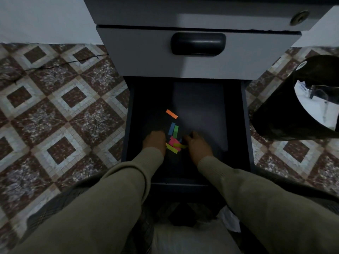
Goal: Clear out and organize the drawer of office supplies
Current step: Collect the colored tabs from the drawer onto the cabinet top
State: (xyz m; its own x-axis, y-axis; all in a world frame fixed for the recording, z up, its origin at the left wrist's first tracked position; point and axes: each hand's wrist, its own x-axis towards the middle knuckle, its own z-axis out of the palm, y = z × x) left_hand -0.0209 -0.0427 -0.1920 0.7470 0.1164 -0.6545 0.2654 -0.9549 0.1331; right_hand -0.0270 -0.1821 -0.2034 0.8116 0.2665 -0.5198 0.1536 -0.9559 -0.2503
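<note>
Both forearms reach down into open drawer [245, 125]. Left hand [155, 142] knuckles-up, fingers curled under; grip cannot be told. Right hand [198, 145] likewise bent, fingertips at paper strips [174, 142]; hold unclear. Strips clustered between hands, front-centre of drawer floor; orange strip [171, 114] lies apart, farther back. Right half of floor bare. Black bin [286, 110] just beside drawer's right wall.

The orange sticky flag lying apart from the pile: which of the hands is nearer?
Left. The left hand sits just below-left of the orange flag; the right hand lies farther, below-right.
</note>
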